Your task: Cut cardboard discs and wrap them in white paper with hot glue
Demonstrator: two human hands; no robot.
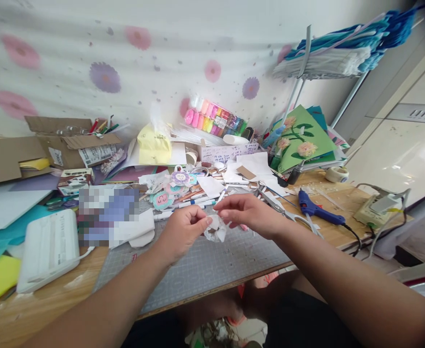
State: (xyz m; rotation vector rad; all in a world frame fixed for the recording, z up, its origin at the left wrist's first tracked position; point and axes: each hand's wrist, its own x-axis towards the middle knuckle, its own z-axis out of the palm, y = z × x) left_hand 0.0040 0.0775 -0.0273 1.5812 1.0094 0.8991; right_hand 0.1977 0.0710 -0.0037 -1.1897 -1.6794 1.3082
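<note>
My left hand (185, 228) is closed in a pinch, thumb against index finger, at the edge of a small crumpled white paper piece (218, 234). From the other side my right hand (250, 213) curves its fingers down onto the same piece, with its fingertips partly covering it. Both hands are a little above the grey cutting mat (187, 275). Behind the fingers lie several pens (194, 205) and crocheted-looking round smiley pieces (179, 178) in purple, pink and teal. Scissors (299, 218) rest beside my right wrist.
A blue glue gun (319, 209) with a cable lies at the right, near a power strip (375, 210). A white box-shaped device (49, 251) stands at the left. Cardboard boxes (71, 145), clay packs (216, 118) and a green flower card (304, 140) line the back.
</note>
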